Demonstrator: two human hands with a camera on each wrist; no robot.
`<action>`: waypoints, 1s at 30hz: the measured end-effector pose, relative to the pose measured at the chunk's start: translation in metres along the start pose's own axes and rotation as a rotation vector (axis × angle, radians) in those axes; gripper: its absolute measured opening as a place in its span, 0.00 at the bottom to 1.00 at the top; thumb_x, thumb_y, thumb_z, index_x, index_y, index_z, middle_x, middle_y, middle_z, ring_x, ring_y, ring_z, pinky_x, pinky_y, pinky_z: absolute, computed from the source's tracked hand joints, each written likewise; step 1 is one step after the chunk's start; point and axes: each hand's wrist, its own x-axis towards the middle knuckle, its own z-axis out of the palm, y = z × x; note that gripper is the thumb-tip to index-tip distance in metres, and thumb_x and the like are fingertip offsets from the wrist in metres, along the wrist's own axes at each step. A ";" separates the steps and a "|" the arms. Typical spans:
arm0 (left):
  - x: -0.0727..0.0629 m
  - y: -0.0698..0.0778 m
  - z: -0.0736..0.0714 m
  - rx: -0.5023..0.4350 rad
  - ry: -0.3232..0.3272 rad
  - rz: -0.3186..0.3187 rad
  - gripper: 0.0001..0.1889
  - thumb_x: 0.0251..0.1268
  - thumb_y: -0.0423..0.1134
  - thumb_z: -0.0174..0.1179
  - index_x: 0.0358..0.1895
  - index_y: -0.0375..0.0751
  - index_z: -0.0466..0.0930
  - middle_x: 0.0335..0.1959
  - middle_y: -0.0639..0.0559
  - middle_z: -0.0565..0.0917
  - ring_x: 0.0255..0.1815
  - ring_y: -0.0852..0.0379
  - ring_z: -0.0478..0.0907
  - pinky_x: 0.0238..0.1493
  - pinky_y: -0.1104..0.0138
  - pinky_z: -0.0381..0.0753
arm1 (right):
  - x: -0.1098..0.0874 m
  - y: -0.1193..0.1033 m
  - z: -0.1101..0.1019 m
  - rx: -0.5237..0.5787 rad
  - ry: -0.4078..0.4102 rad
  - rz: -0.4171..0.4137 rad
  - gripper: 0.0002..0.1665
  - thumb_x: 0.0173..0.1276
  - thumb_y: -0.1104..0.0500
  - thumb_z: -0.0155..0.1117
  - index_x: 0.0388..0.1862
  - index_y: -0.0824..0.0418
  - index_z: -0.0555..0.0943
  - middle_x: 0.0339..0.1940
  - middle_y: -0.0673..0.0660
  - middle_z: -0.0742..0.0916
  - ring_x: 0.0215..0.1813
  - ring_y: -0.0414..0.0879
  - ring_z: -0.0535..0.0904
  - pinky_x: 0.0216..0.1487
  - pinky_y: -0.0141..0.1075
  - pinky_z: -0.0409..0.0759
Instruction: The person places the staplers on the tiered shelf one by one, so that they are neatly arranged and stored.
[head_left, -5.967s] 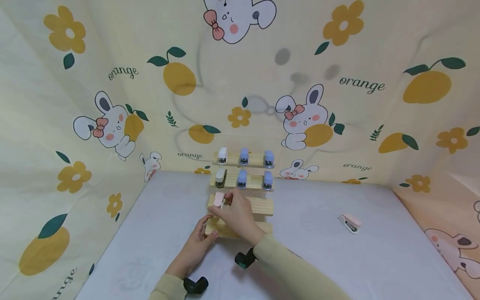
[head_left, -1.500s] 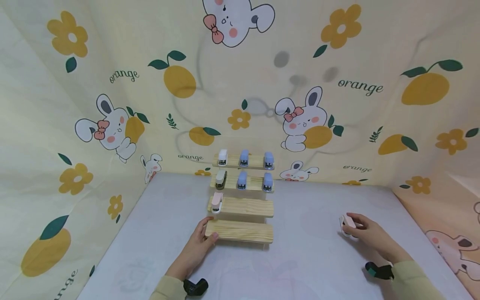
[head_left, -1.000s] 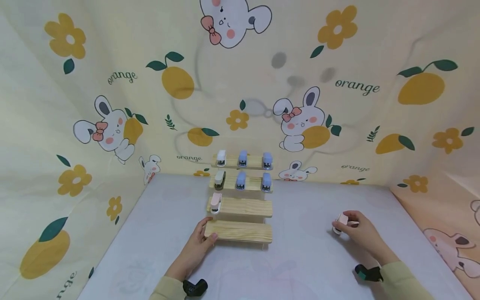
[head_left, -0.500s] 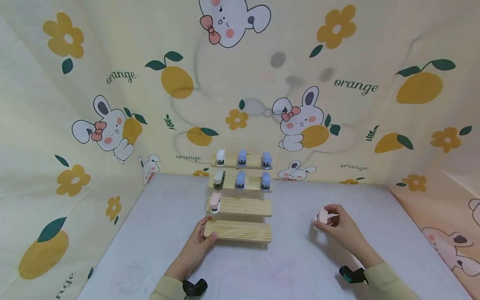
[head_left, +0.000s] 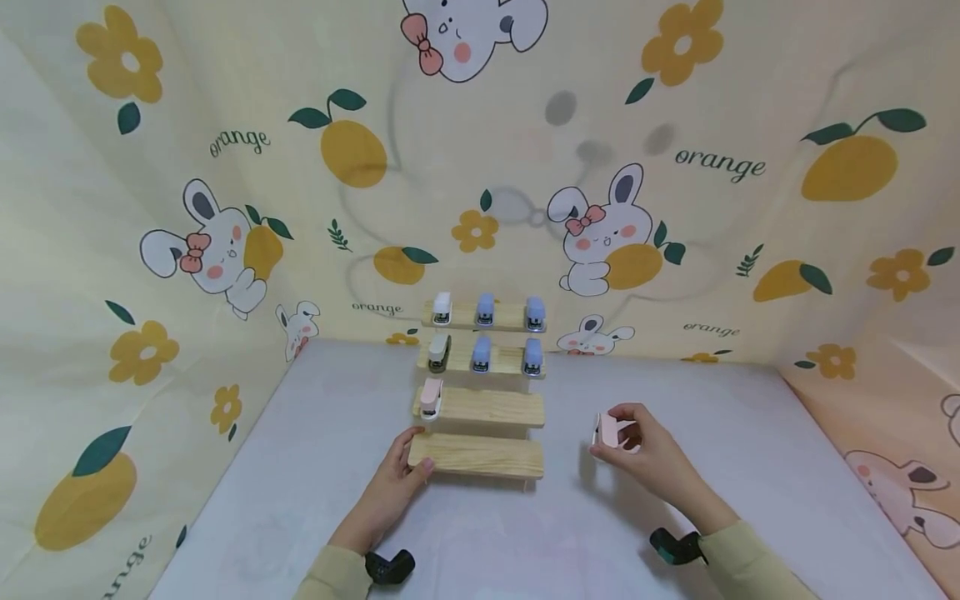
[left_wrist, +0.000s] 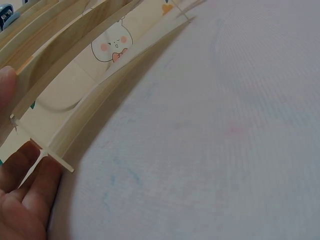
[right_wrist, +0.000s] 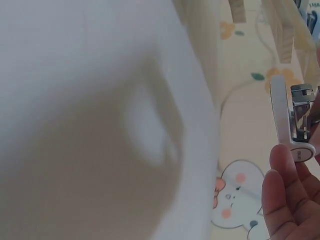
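A pink-and-white stapler is pinched between the thumb and fingers of my right hand, raised off the table to the right of a stepped wooden display rack. The right wrist view shows the stapler's white base and metal parts. My left hand holds the lowest board's left end, its thumb at the front edge; in the left wrist view its curled fingers are by the rack's leg. Another pink stapler stands at the left of the second-lowest board.
On the top board stand a white stapler and two blue ones. The board below carries a greyish-white stapler and two more blue ones. A printed cloth rises behind the white-covered table.
My right hand let go of the first pink stapler on the second-lowest board, gripped the other one at the right, and carried it left towards the rack. The left hand stayed at the rack.
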 end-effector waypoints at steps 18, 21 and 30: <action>-0.001 0.004 0.000 -0.010 -0.013 0.009 0.35 0.67 0.51 0.59 0.73 0.57 0.53 0.75 0.42 0.56 0.73 0.44 0.56 0.69 0.48 0.58 | 0.008 -0.027 0.020 0.038 -0.012 -0.051 0.38 0.52 0.42 0.77 0.56 0.53 0.70 0.39 0.54 0.81 0.39 0.48 0.76 0.34 0.36 0.77; -0.001 0.005 0.000 -0.006 -0.011 0.008 0.35 0.67 0.51 0.59 0.73 0.57 0.53 0.75 0.42 0.56 0.73 0.45 0.56 0.69 0.48 0.57 | 0.010 -0.034 0.023 0.030 -0.015 -0.067 0.38 0.51 0.42 0.77 0.56 0.52 0.70 0.39 0.52 0.81 0.39 0.47 0.76 0.36 0.37 0.77; 0.000 0.002 0.000 -0.022 -0.016 -0.002 0.36 0.66 0.51 0.60 0.73 0.57 0.53 0.75 0.44 0.56 0.73 0.46 0.55 0.70 0.50 0.56 | 0.015 -0.052 0.033 0.057 -0.034 -0.116 0.37 0.51 0.39 0.76 0.55 0.51 0.71 0.39 0.51 0.81 0.40 0.49 0.77 0.40 0.43 0.77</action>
